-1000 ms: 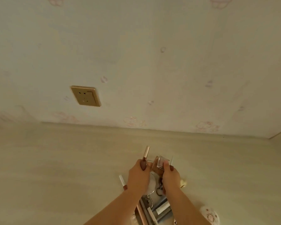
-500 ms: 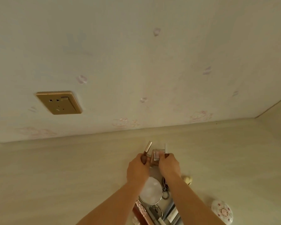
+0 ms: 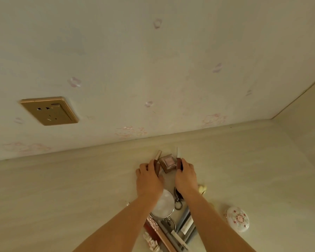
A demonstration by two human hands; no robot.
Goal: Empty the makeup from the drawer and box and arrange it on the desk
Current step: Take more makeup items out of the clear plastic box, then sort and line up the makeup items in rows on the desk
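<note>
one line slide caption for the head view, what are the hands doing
Both hands set makeup near the desk back edge: left hand holds a lip gloss tube, right hand another tube, square compact between.

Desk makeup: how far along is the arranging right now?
Looks done: a round mirror, a floral compact and a pile of tubes and palettes already lie on the desk. In hand: the left hand and right hand each hold a lip gloss tube beside a square compact near the wall. Left: lining up the pile; drawer and box are out of view.
</note>
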